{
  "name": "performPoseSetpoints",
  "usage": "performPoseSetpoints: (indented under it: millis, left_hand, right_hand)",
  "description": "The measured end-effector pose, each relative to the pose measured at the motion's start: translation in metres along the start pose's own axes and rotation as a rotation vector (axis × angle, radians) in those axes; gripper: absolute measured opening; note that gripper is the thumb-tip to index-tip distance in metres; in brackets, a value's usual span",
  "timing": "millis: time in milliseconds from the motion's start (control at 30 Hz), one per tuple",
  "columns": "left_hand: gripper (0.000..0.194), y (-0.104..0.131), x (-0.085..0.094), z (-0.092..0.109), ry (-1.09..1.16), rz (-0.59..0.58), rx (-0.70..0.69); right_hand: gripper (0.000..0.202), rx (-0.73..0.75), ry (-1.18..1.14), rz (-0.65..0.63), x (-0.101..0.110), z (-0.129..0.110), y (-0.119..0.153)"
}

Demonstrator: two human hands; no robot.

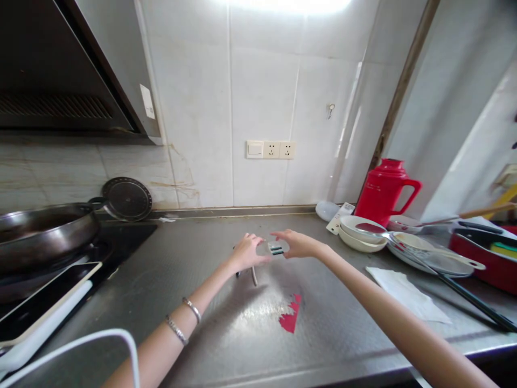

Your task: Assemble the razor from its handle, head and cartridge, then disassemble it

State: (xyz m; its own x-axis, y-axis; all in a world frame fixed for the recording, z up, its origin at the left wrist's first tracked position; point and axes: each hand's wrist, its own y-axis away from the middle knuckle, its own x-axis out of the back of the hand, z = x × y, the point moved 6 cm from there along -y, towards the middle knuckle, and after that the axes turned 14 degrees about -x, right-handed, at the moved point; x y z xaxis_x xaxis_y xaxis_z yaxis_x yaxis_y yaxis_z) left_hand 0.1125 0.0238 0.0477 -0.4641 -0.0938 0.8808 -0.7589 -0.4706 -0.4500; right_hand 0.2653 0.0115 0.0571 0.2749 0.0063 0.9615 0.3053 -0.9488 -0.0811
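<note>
Above the middle of the metal counter (202, 345), my left hand (247, 252) and my right hand (297, 244) face each other, fingers curved round opposite sides of a small clear object (273, 248) with dark stripes. What the object is cannot be made out. Beneath my left hand, a thin pale stick-like piece (254, 276) and a dark bit show, partly hidden by the hand. A torn red patch (290, 315) lies on the counter nearer to me.
On the left are a pan (48, 231) on the stove and a phone (44, 302) with a white cable (92, 337). To the right stand a red thermos (382, 191), stacked bowls (361, 240), a white cloth (407, 293) and a red pot (484, 264).
</note>
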Motion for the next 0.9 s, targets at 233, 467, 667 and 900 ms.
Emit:
performPoseSetpoints:
  millis: [233,467,667,900]
  left_hand:
    - [0.045,0.003,-0.009,-0.002,-0.054,-0.061,0.024]
    - [0.047,0.002,-0.021,-0.023,-0.061,-0.065,0.065]
    - [0.047,-0.006,-0.043,-0.049,-0.064,-0.115,0.124]
    - [0.045,-0.006,-0.05,-0.052,-0.112,-0.169,0.13]
  right_hand:
    - [0.077,0.06,0.0,0.007,-0.008,-0.033,0.004]
    - [0.081,0.019,-0.038,0.08,-0.012,-0.022,0.003]
    - [0.079,-0.04,-0.045,0.086,-0.021,0.003,0.006]
    - [0.077,-0.071,-0.072,0.055,-0.034,0.021,0.012]
